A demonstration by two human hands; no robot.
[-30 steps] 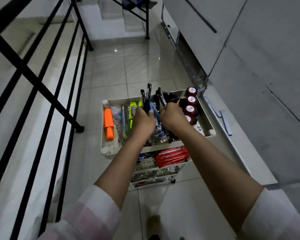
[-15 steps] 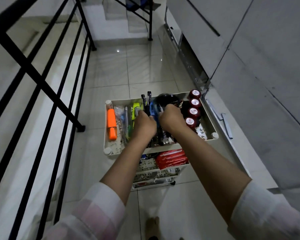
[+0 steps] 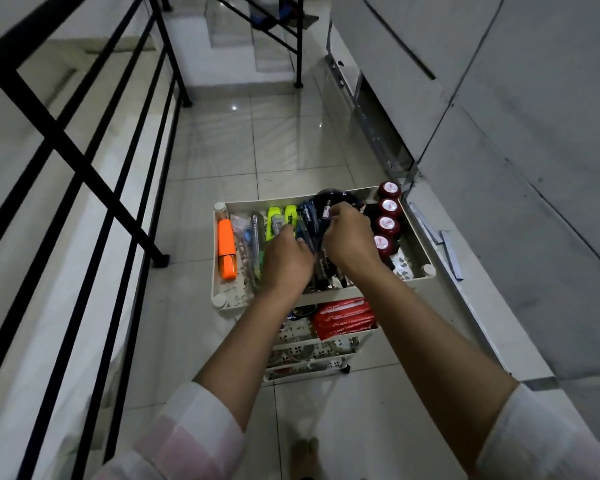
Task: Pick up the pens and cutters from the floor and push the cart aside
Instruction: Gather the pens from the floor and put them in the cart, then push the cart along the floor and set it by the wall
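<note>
Cream plastic cart (image 3: 417, 277): centre frame, tiered, on tiled floor.
Left hand (image 3: 286, 259): fingers curled, grip unclear, over top tray.
Right hand (image 3: 352, 237): fingers closed on dark pens (image 3: 321, 221).

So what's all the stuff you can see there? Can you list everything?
cart: one, cream, tiered, on the tiled floor by the wall
orange cutter: one, top tray, far left
yellow-green highlighters: two, top tray, back
pens: a dark bunch, count unclear, top tray middle, under both hands
red-capped jars: four, in a row, top tray right
red packets: stacked, second tier
black railing: one, left
grey strips: several, ledge on the right
left hand: on the pens
right hand: gripping pens
</note>
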